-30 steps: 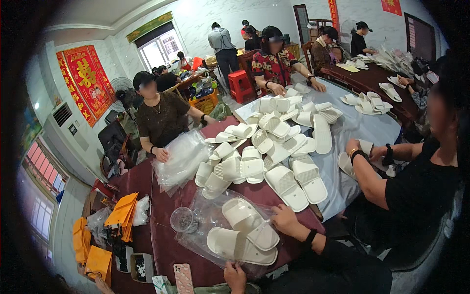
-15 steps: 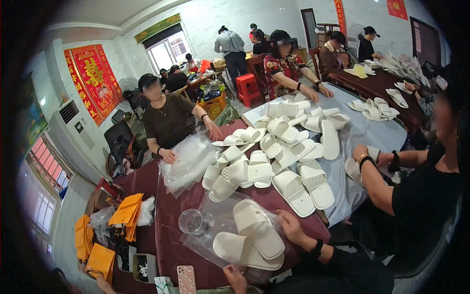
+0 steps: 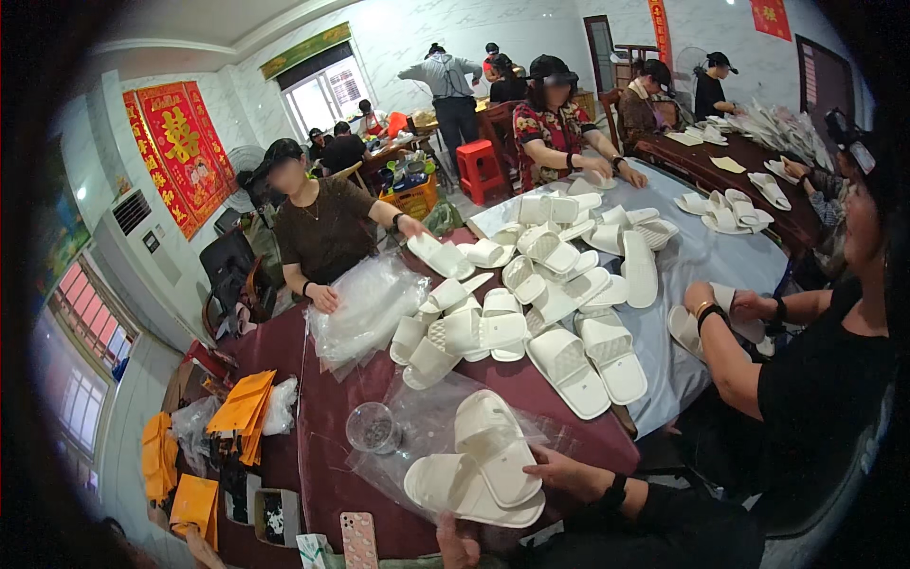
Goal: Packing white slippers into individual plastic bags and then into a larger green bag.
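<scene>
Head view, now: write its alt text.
The person's right hand holds one of two overlapping white slide slippers, the left hand close by. Clear plastic packaging and a clear cup lie beside them. Beyond, co-workers flank a heap of white slippers on tables.

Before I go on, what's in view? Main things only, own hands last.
slipper pair: two, white, table front
other slippers: many, white, mostly piled mid-table
plastic film: count unclear, clear, behind the pair
round container: one, clear, left of the pair
bag stack: uncountable, clear, beyond the container
packets: several, orange, lower left
phone: one, pink-patterned, near edge
open box: one, grey, left of phone
tabletops: at least two, dark red, near and far right
stool: one, red, background
co-workers: several, mostly dark clothes, around tables
left hand: one, bare, by the lower slipper
right hand: one, bare, at the upper slipper's right side
</scene>
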`<state>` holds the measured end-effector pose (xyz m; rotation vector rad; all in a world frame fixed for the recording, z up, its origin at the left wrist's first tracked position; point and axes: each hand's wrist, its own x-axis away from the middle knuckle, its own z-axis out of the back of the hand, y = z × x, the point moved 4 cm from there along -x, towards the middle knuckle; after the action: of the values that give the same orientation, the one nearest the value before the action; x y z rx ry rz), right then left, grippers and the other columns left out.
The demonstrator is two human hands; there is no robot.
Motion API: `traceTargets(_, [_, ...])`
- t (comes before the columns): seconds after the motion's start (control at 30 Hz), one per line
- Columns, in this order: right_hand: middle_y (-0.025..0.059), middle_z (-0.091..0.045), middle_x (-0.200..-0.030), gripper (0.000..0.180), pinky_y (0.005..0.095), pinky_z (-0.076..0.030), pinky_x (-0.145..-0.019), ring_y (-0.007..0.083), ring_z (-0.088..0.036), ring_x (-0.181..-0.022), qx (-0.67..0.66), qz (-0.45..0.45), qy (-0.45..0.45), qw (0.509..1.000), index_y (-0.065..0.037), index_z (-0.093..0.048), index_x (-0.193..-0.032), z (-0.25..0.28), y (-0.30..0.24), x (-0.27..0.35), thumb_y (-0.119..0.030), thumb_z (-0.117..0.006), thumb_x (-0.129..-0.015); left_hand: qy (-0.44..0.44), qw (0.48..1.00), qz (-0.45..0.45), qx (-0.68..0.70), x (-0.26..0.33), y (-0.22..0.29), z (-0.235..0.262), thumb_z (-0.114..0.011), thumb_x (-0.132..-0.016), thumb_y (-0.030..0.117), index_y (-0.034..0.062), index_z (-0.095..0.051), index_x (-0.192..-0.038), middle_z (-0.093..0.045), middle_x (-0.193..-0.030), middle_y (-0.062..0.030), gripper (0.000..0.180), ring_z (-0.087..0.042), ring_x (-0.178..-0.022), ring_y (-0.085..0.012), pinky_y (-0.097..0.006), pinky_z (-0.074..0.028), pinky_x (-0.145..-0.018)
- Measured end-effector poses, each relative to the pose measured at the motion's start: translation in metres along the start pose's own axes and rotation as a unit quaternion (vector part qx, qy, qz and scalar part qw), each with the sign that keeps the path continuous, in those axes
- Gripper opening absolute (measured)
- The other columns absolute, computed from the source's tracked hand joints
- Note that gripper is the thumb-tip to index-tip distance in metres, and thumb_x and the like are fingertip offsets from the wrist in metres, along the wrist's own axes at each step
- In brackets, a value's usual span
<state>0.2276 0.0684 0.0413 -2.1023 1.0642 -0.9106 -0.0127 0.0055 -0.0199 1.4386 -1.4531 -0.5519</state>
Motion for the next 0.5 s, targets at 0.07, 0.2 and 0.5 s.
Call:
traceTargets(0.07, [0.0101,-0.029,-0.137,0.076,0.0315,-0.036,-0.096,0.0184,-0.036,-0.121,0.033,-0.007,-0.037,0.999,-0.004,-0.016,-0.137,-0.006,0.0,0.006,-0.017,-0.064,-0.08,-0.068,0.988,-0.093,-0.104,0.002,-0.016,0.015,-0.05,-0.088,0.014,0.0091,-0.051,-0.108,-0.052,-0.082,-0.0027,0.021,-0.04,-0.054,-0.0093,-0.023,-0.03,-0.043])
traceTargets(0.2, [0.0054,-0.031,-0.136,0.082,0.0323,-0.028,-0.102,0.0155,-0.031,-0.124,-0.036,0.028,-0.13,0.99,-0.006,-0.016,-0.138,0.001,0.022,0.001,0.0,-0.065,-0.073,-0.129,0.964,-0.109,-0.205,-0.006,-0.051,0.044,-0.055,-0.087,0.019,0.0121,-0.054,-0.101,-0.051,-0.066,0.0022,0.016,-0.032,-0.034,-0.0043,-0.02,-0.018,-0.029])
traceTargets(0.5, [0.0087,-0.022,-0.141,0.095,0.033,-0.021,-0.106,0.0175,-0.025,-0.128,-0.011,0.0,-0.187,0.982,-0.006,-0.006,-0.139,-0.019,0.013,0.013,0.0,-0.07,-0.069,-0.109,0.988,-0.09,-0.066,0.036,0.03,-0.04,-0.057,-0.086,0.029,0.011,-0.052,-0.099,-0.045,-0.058,0.0073,0.023,-0.028,-0.033,-0.0019,-0.02,-0.016,-0.029])
